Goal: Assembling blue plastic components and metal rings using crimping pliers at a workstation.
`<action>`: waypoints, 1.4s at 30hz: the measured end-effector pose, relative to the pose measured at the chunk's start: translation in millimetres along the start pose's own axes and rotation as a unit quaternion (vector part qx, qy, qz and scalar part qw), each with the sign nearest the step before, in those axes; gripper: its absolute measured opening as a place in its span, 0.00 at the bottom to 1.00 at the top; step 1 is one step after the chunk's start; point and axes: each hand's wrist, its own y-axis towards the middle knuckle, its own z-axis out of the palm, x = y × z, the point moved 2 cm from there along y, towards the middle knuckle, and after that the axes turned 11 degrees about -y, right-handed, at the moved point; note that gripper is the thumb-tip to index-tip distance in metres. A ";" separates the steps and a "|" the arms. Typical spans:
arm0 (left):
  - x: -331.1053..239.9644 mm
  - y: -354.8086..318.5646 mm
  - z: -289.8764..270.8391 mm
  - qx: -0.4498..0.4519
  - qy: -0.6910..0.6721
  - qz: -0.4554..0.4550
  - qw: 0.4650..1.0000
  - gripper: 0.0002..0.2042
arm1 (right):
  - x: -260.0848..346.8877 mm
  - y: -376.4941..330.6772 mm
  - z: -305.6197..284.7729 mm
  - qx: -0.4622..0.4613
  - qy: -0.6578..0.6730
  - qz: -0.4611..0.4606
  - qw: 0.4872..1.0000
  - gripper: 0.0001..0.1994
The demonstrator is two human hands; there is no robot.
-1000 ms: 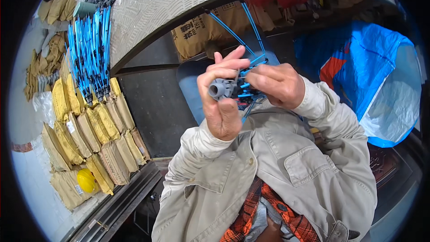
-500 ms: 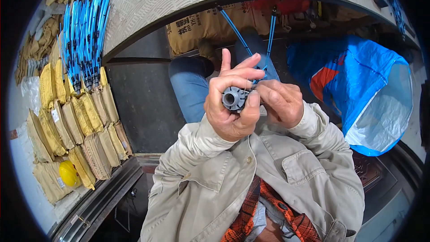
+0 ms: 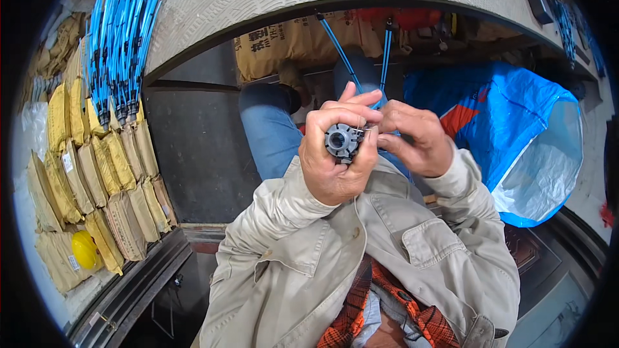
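While the left hand (image 3: 332, 158) is clenching around a small grey round fitting (image 3: 342, 140), holding it up close at chest height with its holed face turned toward the camera, the right hand (image 3: 419, 138) is pinching at thin blue cables (image 3: 342, 55) just beside it. The fitting is probably light, rigid and hard-edged, best taken by its rim; the cables look slender and springy, likely to slip unless pinched near their ends. Beyond the hands, the cables are running up toward the grey bench edge (image 3: 271, 13), which is closing off room above. A blue bag (image 3: 516, 129) is crowding the right; tan packets (image 3: 97, 167) are lining the left.
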 end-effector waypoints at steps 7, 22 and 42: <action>-52.0 5.3 -90.9 -0.092 0.068 0.036 0.993 0.13 | -45.5 76.9 -77.1 -0.188 -0.345 0.041 0.919 0.07; -58.4 -19.9 -124.4 -0.060 0.149 -0.005 0.987 0.15 | -125.5 147.1 -160.4 -0.077 -0.712 0.179 0.675 0.23; -44.9 -12.0 -104.4 -0.140 0.190 -0.008 0.972 0.19 | 71.5 107.7 22.8 0.059 -0.599 -0.226 0.766 0.17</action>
